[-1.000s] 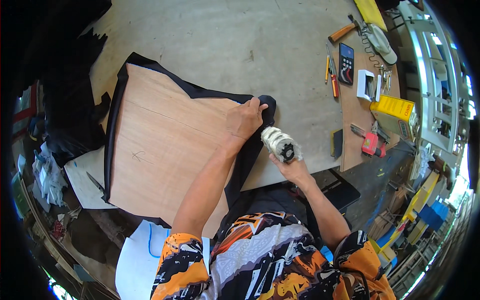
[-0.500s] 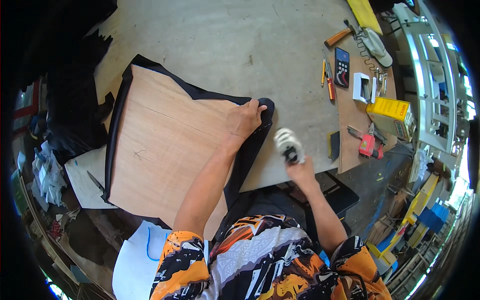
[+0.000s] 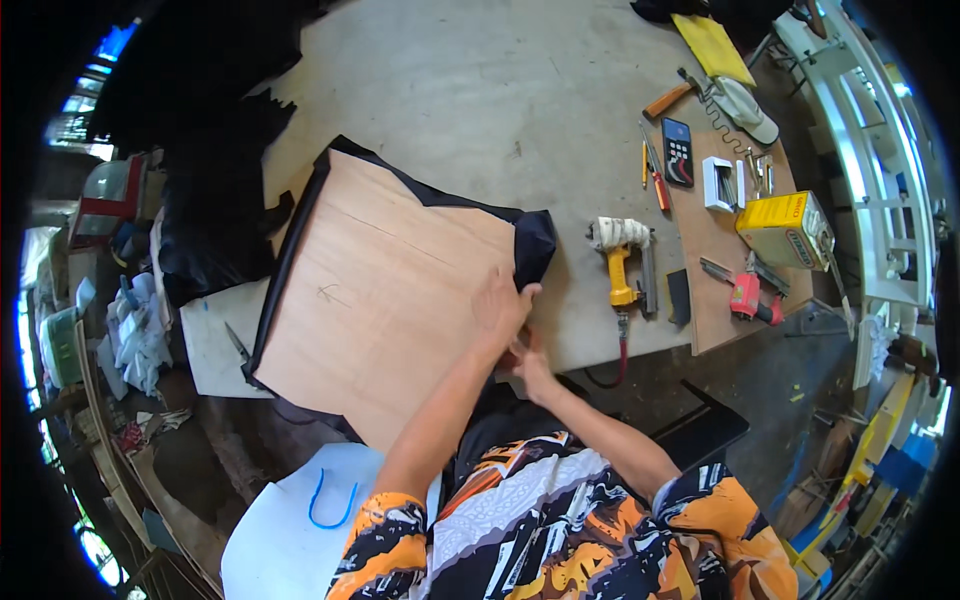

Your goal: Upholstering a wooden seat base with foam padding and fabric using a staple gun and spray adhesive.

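A light plywood panel [image 3: 390, 290] lies on the table with black fabric [image 3: 534, 245] folded over its edges. My left hand [image 3: 503, 312] rests on the panel near its right edge, fingers stretched out and thumb apart. Just below it, my right hand [image 3: 532, 368] is at that same edge, its fingers curled at the fabric and partly hidden. A yellow staple gun [image 3: 621, 275] with a white-wrapped head and a red hose lies on the table to the right, apart from both hands.
Scissors [image 3: 240, 345] lie at the panel's left. To the right are a hammer [image 3: 668, 100], phone [image 3: 677, 152], screwdriver [image 3: 660, 190], yellow can [image 3: 787, 230] and red air tool [image 3: 745, 297]. Black material [image 3: 215, 220] covers the table's left side. A white sheet [image 3: 290, 525] is at lower left.
My right hand has let go of the staple gun, now lying on the table, and moved left to the panel's edge. My left hand has slid down from the upper right corner and opened.
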`<state>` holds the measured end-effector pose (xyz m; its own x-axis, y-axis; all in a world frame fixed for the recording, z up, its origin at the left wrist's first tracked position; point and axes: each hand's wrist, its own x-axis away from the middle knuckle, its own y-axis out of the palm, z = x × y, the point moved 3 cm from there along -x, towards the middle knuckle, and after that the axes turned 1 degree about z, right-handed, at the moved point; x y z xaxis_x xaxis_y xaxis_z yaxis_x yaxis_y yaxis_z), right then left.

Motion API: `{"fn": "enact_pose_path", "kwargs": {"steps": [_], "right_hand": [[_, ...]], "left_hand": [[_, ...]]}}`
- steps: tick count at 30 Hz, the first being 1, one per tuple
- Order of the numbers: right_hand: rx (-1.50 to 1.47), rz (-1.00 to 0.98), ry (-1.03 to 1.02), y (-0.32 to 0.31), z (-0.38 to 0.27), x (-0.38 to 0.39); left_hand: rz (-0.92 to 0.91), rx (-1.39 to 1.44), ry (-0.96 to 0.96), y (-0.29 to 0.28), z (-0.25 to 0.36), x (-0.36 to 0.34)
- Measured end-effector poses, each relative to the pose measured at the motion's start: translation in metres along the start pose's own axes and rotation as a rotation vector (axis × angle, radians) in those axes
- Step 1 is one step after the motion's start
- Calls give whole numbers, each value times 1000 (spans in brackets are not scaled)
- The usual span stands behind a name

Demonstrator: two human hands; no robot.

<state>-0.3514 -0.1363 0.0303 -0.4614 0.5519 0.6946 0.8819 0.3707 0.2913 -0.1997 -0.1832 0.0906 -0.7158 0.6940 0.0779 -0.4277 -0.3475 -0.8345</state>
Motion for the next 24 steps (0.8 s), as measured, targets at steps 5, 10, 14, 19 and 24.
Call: {"fn": "enact_pose_path", "kwargs": {"steps": [5, 10, 14, 19, 24], "right_hand": [[-320, -74, 207, 34, 6, 16], [-309, -252, 219, 53, -63, 59], [-321, -509, -39, 118, -136, 122], [-251, -650, -274, 199, -217, 206], [-70, -761, -530, 243, -242, 243]], "left_hand": [[48, -67, 68, -33, -13, 38], [8, -9, -61, -99, 4, 16], [129, 153, -9, -210, 19, -18], [13, 869, -268, -350, 35, -34], [-343, 759, -507, -434, 48, -55]]}}
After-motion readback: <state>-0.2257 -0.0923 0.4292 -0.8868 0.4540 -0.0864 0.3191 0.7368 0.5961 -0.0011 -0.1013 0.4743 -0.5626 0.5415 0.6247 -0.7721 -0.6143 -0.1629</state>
